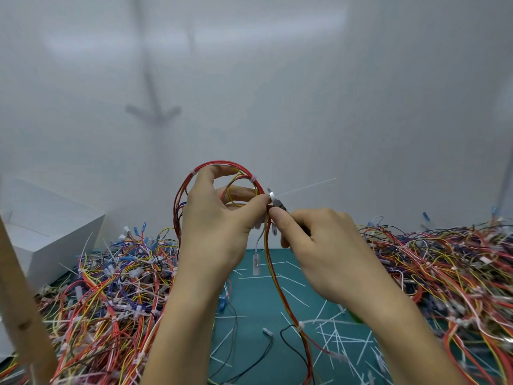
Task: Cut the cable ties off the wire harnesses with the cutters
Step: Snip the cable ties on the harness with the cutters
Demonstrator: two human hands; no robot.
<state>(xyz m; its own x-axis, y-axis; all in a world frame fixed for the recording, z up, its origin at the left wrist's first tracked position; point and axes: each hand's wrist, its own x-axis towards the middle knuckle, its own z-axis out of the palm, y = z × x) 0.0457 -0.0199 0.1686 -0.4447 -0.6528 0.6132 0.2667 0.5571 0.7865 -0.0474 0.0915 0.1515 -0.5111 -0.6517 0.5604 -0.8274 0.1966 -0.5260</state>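
Finding: my left hand (219, 218) holds the wire harness (222, 163) raised above the green mat (258, 301). Thumb and forefinger pinch the bundle right beside the cable tie (305, 187), whose long white tail sticks out to the right. My right hand (319, 245) is wrapped round the handles of the cutters (274, 200), with the blades set at the tie's head. I cannot tell whether they are apart or already biting.

Risks, as I judge them:
- The blades sit against red and yellow wires, so a deep bite could nick the insulation.
- My left thumb tip touches the blade area, and a slip could catch skin.
- The tail may fly off when cut.
- The harness hangs down to the mat, so its loose weight could twist the bundle in my pinch.
- Further ties remain on the loop and one lower down (300, 326).
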